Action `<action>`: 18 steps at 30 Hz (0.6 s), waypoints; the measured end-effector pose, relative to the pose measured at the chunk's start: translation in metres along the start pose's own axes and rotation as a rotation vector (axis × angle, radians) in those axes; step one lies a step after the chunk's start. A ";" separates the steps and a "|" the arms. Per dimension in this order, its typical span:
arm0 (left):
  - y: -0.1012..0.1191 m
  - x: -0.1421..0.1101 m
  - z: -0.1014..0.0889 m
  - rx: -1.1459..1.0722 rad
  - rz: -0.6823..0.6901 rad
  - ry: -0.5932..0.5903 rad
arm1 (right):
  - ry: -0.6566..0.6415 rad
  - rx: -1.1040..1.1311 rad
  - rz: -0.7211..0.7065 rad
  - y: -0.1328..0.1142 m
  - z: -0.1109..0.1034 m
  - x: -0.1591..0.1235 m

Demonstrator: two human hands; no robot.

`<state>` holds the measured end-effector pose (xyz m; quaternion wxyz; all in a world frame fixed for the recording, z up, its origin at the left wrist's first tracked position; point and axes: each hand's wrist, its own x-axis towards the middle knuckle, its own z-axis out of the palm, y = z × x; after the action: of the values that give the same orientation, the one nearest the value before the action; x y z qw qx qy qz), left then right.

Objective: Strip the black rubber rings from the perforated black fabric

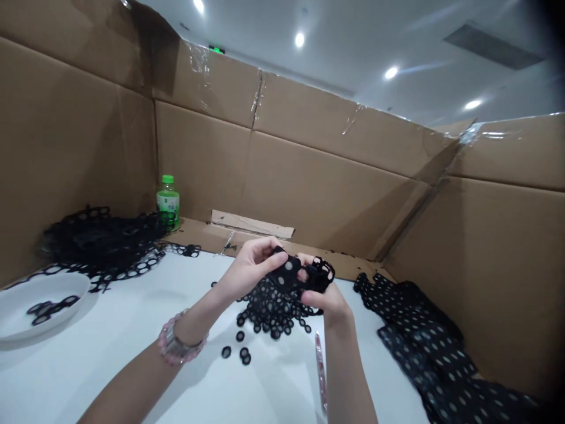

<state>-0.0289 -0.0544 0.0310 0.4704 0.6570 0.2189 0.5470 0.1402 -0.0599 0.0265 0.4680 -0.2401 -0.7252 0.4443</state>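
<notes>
My left hand [253, 268] pinches a black sheet with pale round dots [286, 272] between thumb and fingers. Beside it, my right hand [324, 297] is closed round a bunched black strip with ring-shaped holes [322, 271], close against the dotted sheet. Whether the strip and the sheet are one piece, I cannot tell. Under both hands lies a heap of small black discs with pale centres [271, 312]. A few loose discs [226, 352] are scattered nearer to me. Some of the heap is hidden by my hands.
Black holed netting [110, 238] is piled at the left. A white bowl [82, 285] there holds a few black ring pieces. Dotted black sheets [424, 335] lie at right, a slim red-and-clear tool [320, 371] near my right forearm. A green bottle [168, 203] stands by the cardboard wall [309, 176].
</notes>
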 end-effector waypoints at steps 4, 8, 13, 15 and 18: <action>0.006 -0.004 -0.002 0.068 0.025 0.045 | 0.223 -0.091 -0.002 -0.006 0.013 -0.003; 0.010 -0.008 0.000 0.281 0.168 0.163 | 0.402 -0.187 -0.050 -0.010 0.026 -0.007; 0.011 -0.011 -0.001 0.562 0.468 0.223 | 0.452 -0.135 -0.061 -0.016 0.036 -0.007; 0.012 -0.011 -0.004 0.529 0.413 0.063 | 0.459 -0.152 -0.068 -0.020 0.039 -0.009; 0.015 -0.013 -0.004 0.497 0.362 -0.019 | 0.424 -0.222 -0.091 -0.024 0.041 -0.011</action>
<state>-0.0398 -0.0700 0.0372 0.1923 0.7853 0.2209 0.5455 0.1100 -0.0978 0.0355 0.6000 -0.3451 -0.6652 0.2798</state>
